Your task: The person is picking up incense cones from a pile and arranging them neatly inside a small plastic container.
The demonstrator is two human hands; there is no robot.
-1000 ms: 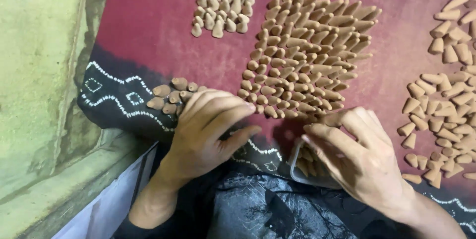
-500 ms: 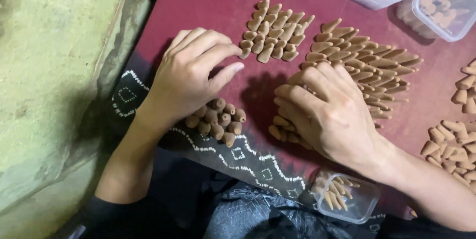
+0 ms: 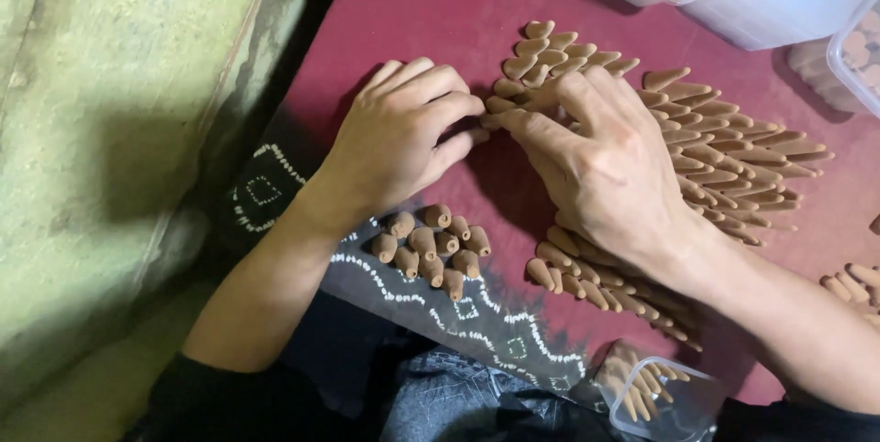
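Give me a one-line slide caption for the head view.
Both hands, left hand and right hand, meet at a row of tan cones on a maroon cloth.

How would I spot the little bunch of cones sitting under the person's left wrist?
Start at the dark red cloth and follow its dark, white-patterned border. Below the left hand sits a small cluster of brown cones. Unlike the neat lying rows nearby, these stand huddled, blunt ends up.
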